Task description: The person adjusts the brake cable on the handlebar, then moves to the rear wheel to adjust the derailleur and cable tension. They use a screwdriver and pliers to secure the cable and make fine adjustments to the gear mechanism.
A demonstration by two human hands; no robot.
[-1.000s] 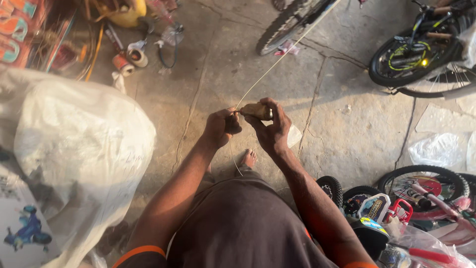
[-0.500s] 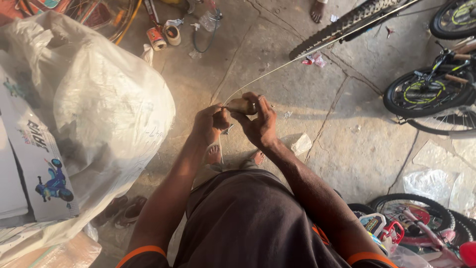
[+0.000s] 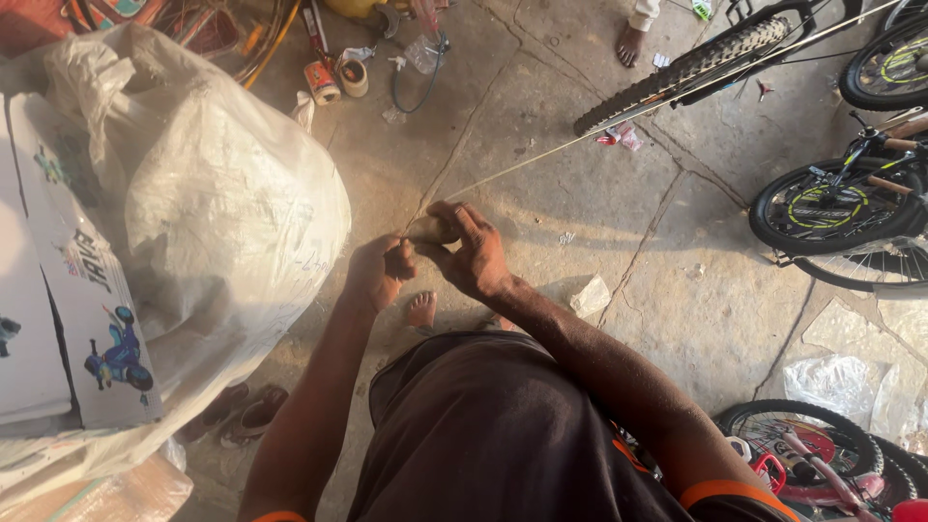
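Both hands meet in front of the person's waist. Left hand (image 3: 377, 272) curled almost shut, fingers pinched on something small and dark, can't tell what. Right hand (image 3: 471, 249) half closed, fingers wrapped over a small roundish brown lump (image 3: 426, 228) pressed between the two hands. A thin taut string (image 3: 619, 127) runs from the lump up and away to the right, past a bicycle wheel (image 3: 696, 64). Big white plastic sack (image 3: 208, 208) just left of the left hand. Bare foot (image 3: 420, 310) on concrete below the hands.
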